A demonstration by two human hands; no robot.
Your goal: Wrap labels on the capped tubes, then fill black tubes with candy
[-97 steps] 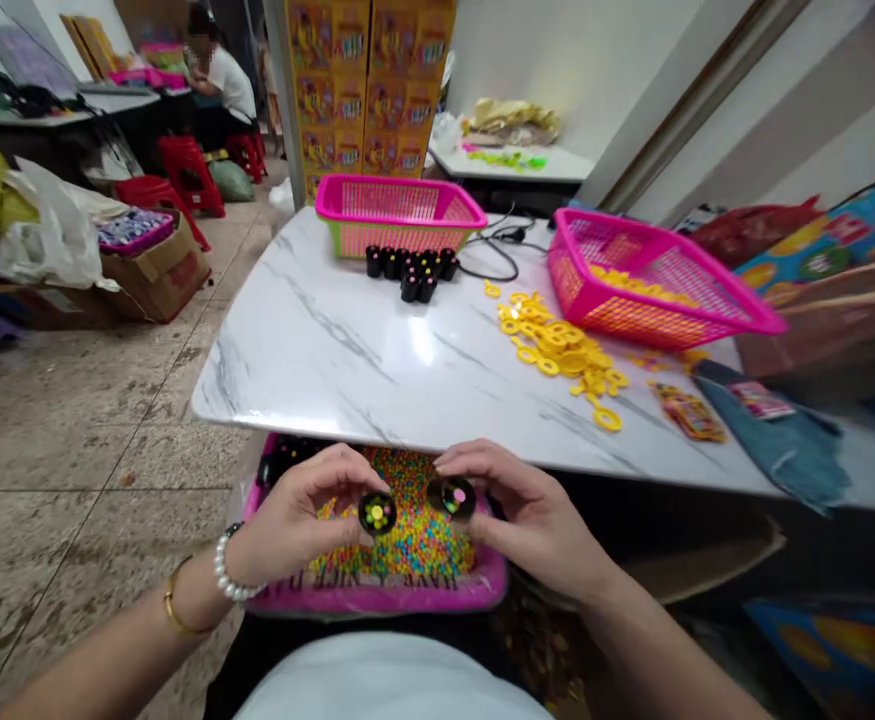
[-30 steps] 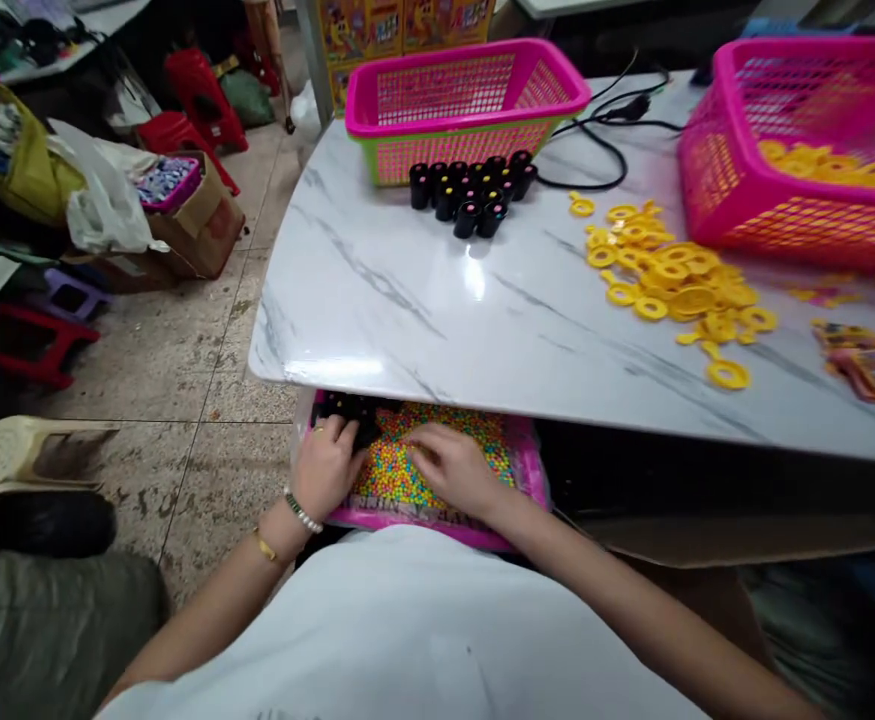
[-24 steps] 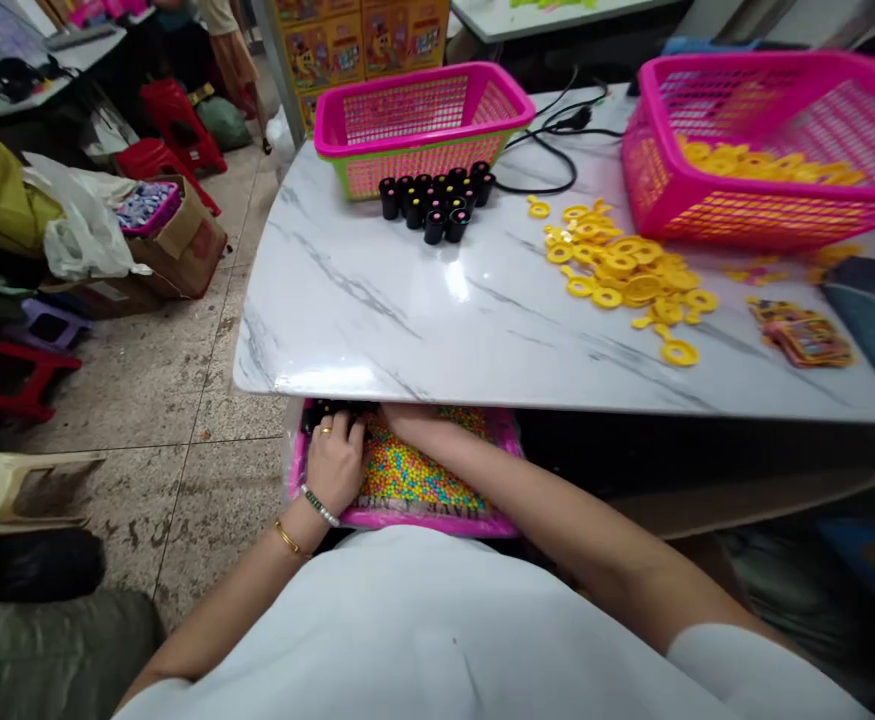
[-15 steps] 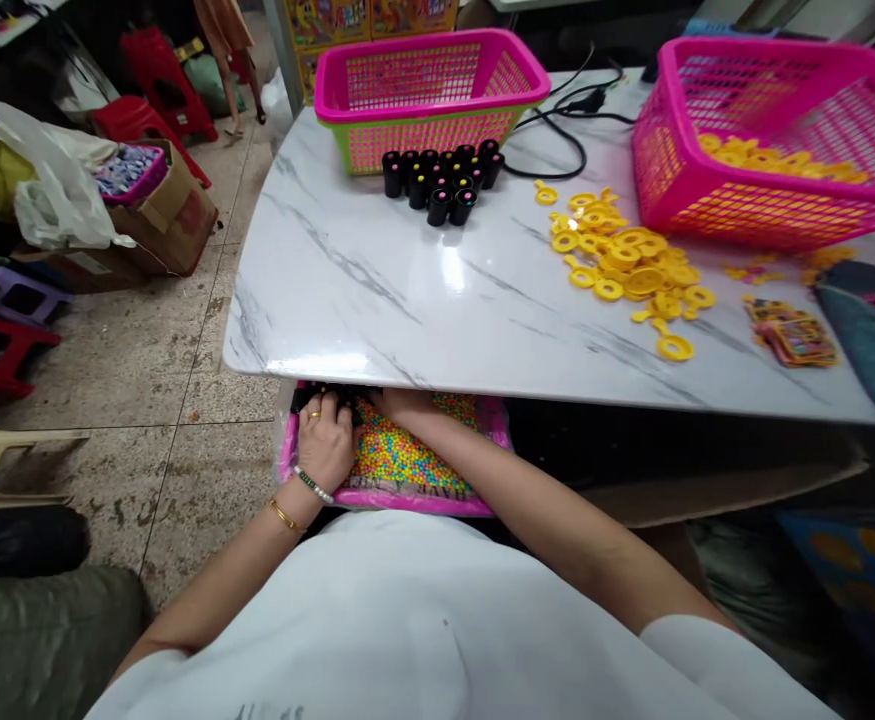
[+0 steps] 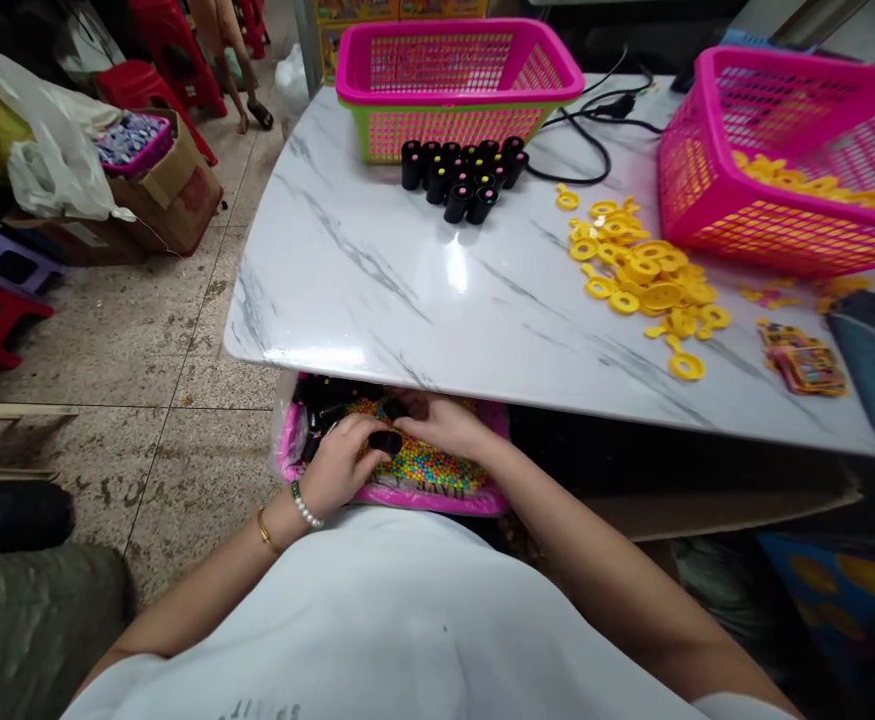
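My left hand (image 5: 343,462), with a beaded bracelet at its wrist, is closed on a small black tube (image 5: 385,443) over a pink-rimmed bin. In this bin (image 5: 399,500) lie many small multicoloured beads (image 5: 426,468) inside a clear plastic liner. More black tubes (image 5: 317,425) rest at the bin's left side, behind my left hand. My right hand (image 5: 448,425) reaches under the table edge above the beads, its fingers curled around a dark piece that looks like another black tube (image 5: 397,407). The table edge shades its fingertips.
On the marbled table (image 5: 347,280) stand a group of black tubes (image 5: 471,180), a pink and green basket (image 5: 459,100), a pile of yellow ring-shaped pieces (image 5: 654,280), a pink basket (image 5: 774,235) holding more, and a card stack (image 5: 804,360). A black cable (image 5: 594,165) lies behind.
My left hand has come up from the tubes at the bin's left and moved right with a black tube. My right hand has drawn back partly from under the table.
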